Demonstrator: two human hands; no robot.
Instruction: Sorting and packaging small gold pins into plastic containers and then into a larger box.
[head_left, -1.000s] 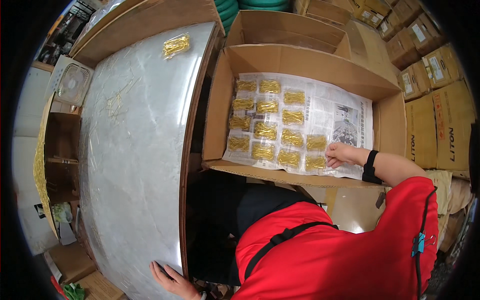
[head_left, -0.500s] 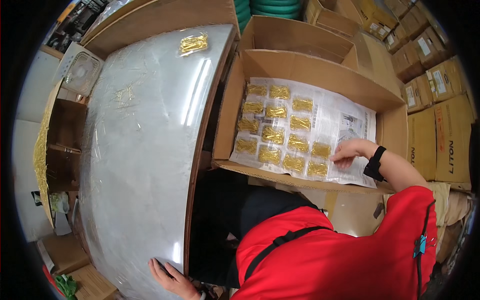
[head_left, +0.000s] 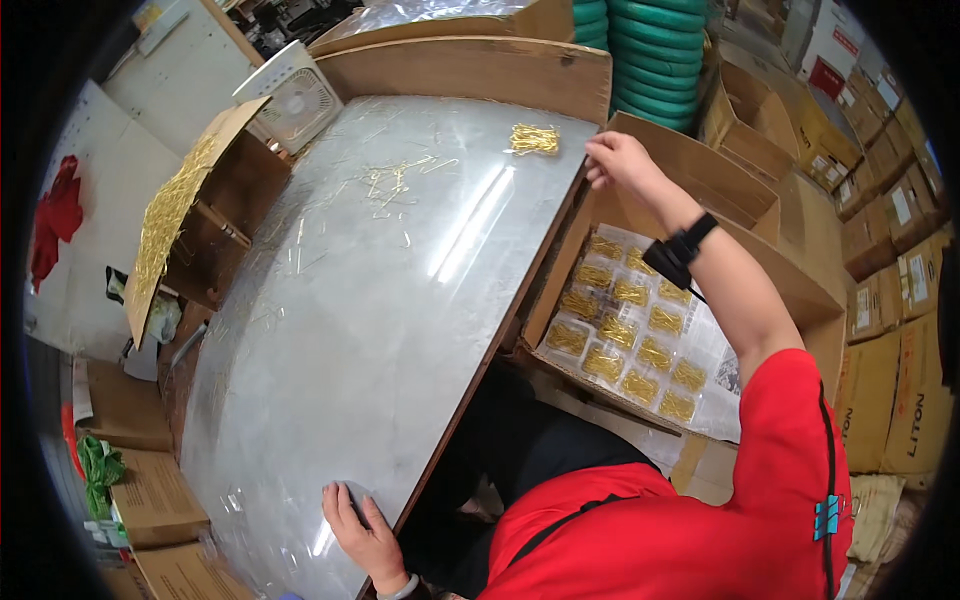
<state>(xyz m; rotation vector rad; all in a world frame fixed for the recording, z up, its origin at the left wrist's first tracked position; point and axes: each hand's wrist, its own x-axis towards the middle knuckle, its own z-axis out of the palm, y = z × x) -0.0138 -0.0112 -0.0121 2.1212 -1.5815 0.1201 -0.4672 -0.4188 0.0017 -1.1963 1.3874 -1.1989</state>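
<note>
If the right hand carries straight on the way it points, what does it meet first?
Probably the pack of gold wire hooks on the grey tabletop, though how high the right hand sits is unclear.

Workshop, packing-room sort, doubling as storage. Signs: big grey-topped table strewn with loose gold wire pieces; more gold pieces heaped on sloping cardboard flap; clear packs laid in rows on newspaper inside open carton; cardboard boxes stacked along right side; green coils piled behind table; white fan at table's far left corner.
</note>
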